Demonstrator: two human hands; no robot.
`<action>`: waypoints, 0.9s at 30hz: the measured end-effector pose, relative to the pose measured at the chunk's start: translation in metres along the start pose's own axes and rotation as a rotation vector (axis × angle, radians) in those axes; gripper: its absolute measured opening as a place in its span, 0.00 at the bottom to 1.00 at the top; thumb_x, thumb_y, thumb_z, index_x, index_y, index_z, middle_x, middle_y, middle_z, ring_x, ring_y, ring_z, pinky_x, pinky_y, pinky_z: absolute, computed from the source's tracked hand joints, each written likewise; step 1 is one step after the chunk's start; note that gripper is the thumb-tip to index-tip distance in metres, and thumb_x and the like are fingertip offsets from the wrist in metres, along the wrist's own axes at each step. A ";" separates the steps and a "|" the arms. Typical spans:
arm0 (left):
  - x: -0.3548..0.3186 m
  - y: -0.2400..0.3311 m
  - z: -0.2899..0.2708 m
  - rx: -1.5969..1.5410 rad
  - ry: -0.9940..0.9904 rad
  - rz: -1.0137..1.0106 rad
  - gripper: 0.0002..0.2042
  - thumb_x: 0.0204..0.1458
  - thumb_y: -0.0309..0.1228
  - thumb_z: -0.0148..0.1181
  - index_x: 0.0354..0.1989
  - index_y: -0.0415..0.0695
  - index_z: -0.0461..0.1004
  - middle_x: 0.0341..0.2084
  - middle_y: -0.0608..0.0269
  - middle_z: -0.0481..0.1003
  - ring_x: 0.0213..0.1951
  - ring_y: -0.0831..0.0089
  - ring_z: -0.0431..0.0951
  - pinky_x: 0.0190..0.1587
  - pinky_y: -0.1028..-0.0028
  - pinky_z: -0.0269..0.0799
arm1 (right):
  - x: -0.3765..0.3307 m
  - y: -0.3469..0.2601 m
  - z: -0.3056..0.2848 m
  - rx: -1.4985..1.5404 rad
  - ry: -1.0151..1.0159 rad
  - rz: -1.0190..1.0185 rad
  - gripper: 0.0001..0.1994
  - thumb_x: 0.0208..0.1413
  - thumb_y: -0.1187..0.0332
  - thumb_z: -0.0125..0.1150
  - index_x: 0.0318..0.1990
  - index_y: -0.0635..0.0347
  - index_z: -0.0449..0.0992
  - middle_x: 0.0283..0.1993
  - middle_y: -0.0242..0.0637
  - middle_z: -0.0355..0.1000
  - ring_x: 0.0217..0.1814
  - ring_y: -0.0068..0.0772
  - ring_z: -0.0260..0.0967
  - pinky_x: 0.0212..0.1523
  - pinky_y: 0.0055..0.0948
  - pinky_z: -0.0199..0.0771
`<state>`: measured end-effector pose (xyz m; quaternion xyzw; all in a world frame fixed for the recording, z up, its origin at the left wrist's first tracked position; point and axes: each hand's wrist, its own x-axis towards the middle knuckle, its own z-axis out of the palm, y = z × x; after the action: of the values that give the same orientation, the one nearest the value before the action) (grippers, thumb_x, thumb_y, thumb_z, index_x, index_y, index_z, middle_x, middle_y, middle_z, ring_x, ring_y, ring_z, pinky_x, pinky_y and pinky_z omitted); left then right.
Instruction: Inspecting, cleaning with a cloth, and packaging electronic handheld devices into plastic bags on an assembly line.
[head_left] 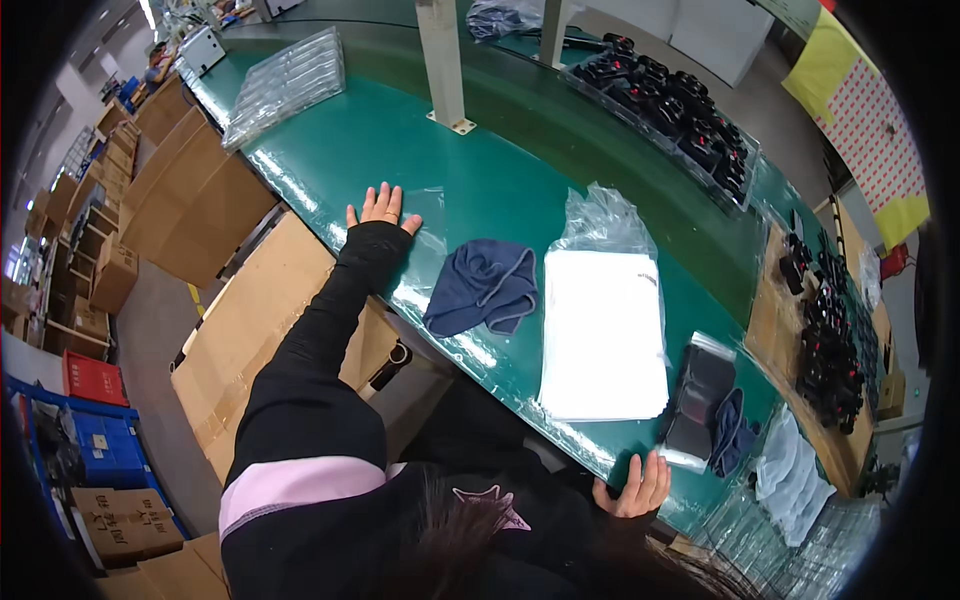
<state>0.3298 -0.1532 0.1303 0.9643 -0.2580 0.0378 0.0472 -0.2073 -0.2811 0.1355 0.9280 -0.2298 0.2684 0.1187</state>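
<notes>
hands are resting flat and we are gripping nothing: our left hand [382,208] is lying fingers spread on the green table [400,130], our right hand [634,488] at the near edge beside a dark bagged pack [700,400]. the blue cloth [482,287] is sitting loose between them, near the edge beside the white bag stack [603,335]; a sleeve could be dragging it off.

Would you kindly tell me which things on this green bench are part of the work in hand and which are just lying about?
In hand:
left hand flat on the bench
right hand at the bench edge
blue cloth
white bag stack
grey pouch

Lying about:
clear trays
black parts
cardboard boxes
blue crate
</notes>
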 end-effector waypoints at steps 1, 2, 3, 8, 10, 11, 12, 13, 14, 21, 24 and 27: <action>0.007 0.000 -0.001 0.019 -0.007 0.065 0.33 0.51 0.53 0.45 0.65 0.54 0.51 0.66 0.63 0.47 0.67 0.64 0.42 0.64 0.49 0.32 | 0.004 0.001 0.002 0.004 0.030 -0.007 0.27 0.48 0.51 0.52 0.50 0.63 0.68 0.52 0.52 0.65 0.53 0.53 0.63 0.53 0.52 0.61; 0.012 -0.007 -0.004 0.040 -0.024 0.128 0.31 0.52 0.52 0.45 0.64 0.56 0.51 0.66 0.64 0.47 0.67 0.63 0.43 0.64 0.49 0.32 | 0.004 0.002 0.001 0.012 0.048 -0.015 0.27 0.48 0.51 0.52 0.50 0.63 0.68 0.52 0.52 0.66 0.53 0.53 0.64 0.53 0.51 0.61; 0.022 -0.001 -0.001 0.005 0.010 0.253 0.29 0.54 0.49 0.43 0.64 0.59 0.51 0.66 0.65 0.48 0.67 0.62 0.43 0.63 0.48 0.33 | -0.001 0.005 0.001 0.017 0.080 0.004 0.26 0.48 0.51 0.53 0.49 0.63 0.69 0.51 0.52 0.67 0.52 0.52 0.64 0.53 0.51 0.61; 0.037 0.044 0.001 0.049 -0.072 0.384 0.28 0.54 0.51 0.43 0.64 0.61 0.51 0.66 0.62 0.47 0.67 0.61 0.43 0.63 0.49 0.35 | -0.002 0.012 -0.001 0.082 0.102 0.032 0.26 0.44 0.54 0.59 0.48 0.62 0.70 0.52 0.52 0.66 0.53 0.54 0.63 0.52 0.50 0.61; 0.024 0.052 0.011 0.040 0.011 0.416 0.32 0.50 0.53 0.49 0.64 0.60 0.52 0.65 0.60 0.48 0.67 0.62 0.45 0.63 0.51 0.37 | 0.003 0.007 -0.019 0.194 0.006 0.147 0.27 0.43 0.55 0.62 0.49 0.62 0.70 0.55 0.52 0.62 0.57 0.55 0.58 0.55 0.49 0.58; 0.018 0.051 0.011 0.060 0.055 0.430 0.33 0.47 0.54 0.52 0.63 0.59 0.54 0.64 0.60 0.50 0.66 0.62 0.47 0.62 0.51 0.42 | -0.001 0.006 -0.024 0.321 0.010 0.242 0.27 0.40 0.58 0.64 0.48 0.62 0.70 0.59 0.52 0.58 0.61 0.57 0.54 0.59 0.47 0.53; 0.020 0.059 0.014 0.022 0.101 0.436 0.35 0.44 0.55 0.56 0.61 0.56 0.57 0.61 0.60 0.56 0.63 0.61 0.54 0.60 0.54 0.50 | -0.002 0.010 -0.036 0.279 0.019 0.290 0.27 0.40 0.58 0.64 0.48 0.62 0.70 0.59 0.52 0.58 0.61 0.57 0.54 0.59 0.47 0.53; 0.020 0.064 0.015 -0.072 0.113 0.375 0.36 0.42 0.55 0.59 0.59 0.51 0.60 0.57 0.58 0.63 0.58 0.59 0.61 0.57 0.56 0.57 | -0.002 0.015 -0.051 0.272 0.020 0.284 0.27 0.40 0.58 0.64 0.48 0.62 0.70 0.58 0.52 0.59 0.60 0.56 0.55 0.58 0.46 0.55; 0.008 0.085 -0.005 -0.042 0.088 0.311 0.37 0.40 0.52 0.62 0.58 0.48 0.61 0.52 0.54 0.67 0.54 0.56 0.65 0.55 0.59 0.61 | -0.003 0.022 -0.062 0.267 0.021 0.286 0.26 0.39 0.59 0.65 0.48 0.61 0.71 0.57 0.52 0.60 0.59 0.56 0.56 0.56 0.45 0.56; 0.045 0.037 0.012 -0.294 -0.076 0.075 0.38 0.38 0.36 0.68 0.60 0.41 0.56 0.51 0.44 0.67 0.52 0.55 0.68 0.54 0.63 0.64 | -0.020 0.062 -0.094 0.237 -0.002 0.307 0.23 0.33 0.68 0.65 0.43 0.59 0.73 0.52 0.48 0.65 0.54 0.53 0.62 0.50 0.43 0.64; 0.062 0.034 0.026 -0.246 -0.133 0.225 0.34 0.39 0.35 0.68 0.57 0.41 0.61 0.52 0.47 0.67 0.52 0.57 0.69 0.52 0.65 0.65 | -0.017 0.063 -0.075 0.404 -0.026 0.323 0.21 0.37 0.72 0.64 0.43 0.62 0.72 0.47 0.45 0.68 0.49 0.49 0.66 0.48 0.39 0.67; 0.053 0.075 0.004 -0.269 -0.218 0.123 0.29 0.41 0.39 0.66 0.53 0.42 0.65 0.52 0.51 0.67 0.54 0.59 0.67 0.52 0.67 0.65 | 0.006 0.063 -0.064 0.501 -0.009 0.281 0.19 0.39 0.73 0.64 0.43 0.62 0.72 0.47 0.44 0.69 0.47 0.46 0.67 0.47 0.37 0.68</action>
<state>0.3385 -0.2450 0.1367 0.9300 -0.3228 -0.0988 0.1451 -0.2624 -0.3159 0.1976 0.8886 -0.2832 0.3264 -0.1537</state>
